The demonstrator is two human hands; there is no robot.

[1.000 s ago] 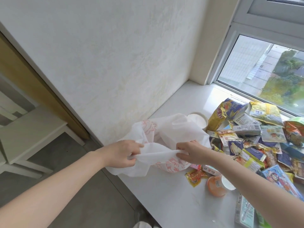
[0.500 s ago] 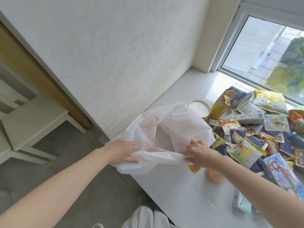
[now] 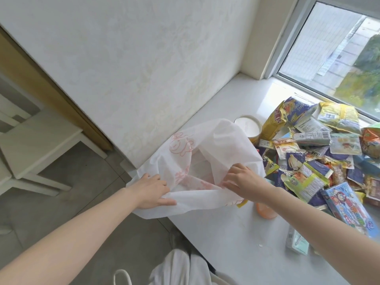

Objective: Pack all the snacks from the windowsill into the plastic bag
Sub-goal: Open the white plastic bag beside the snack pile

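Snacks [image 3: 320, 157] lie heaped on the windowsill [image 3: 216, 229] at the right of the frame, below the window [image 3: 337, 48], none of them in the bag as far as I can see. The plastic bag [image 3: 205, 153], thin and white with pinkish-red print, sits at centre frame on the near end of the sill, its mouth facing the person and partly hanging over the sill's edge.

The left hand [image 3: 151, 189] pinches the lower left of the rim, fingers closed on the film. The right hand [image 3: 242, 181] is curled closed on the rim at the right, pulling it up and apart. Both grips hold only the bag.

What the next move turns on, I'd judge: the pile lies directly to the right of the right hand, the nearest packets just beside its knuckles, so the right hand is the one to reach while the left keeps the mouth open. The heap runs from lower right up toward the window.

A round tub with a white lid [image 3: 247, 125] stands just behind the bag. An orange cup [image 3: 266, 210] lies below the right wrist, and a blue cartoon box [image 3: 347, 208] sits at lower right. A yellow packet [image 3: 274, 122] carries red lettering; a barcode shows on a grey one. No writing is clear enough to read.
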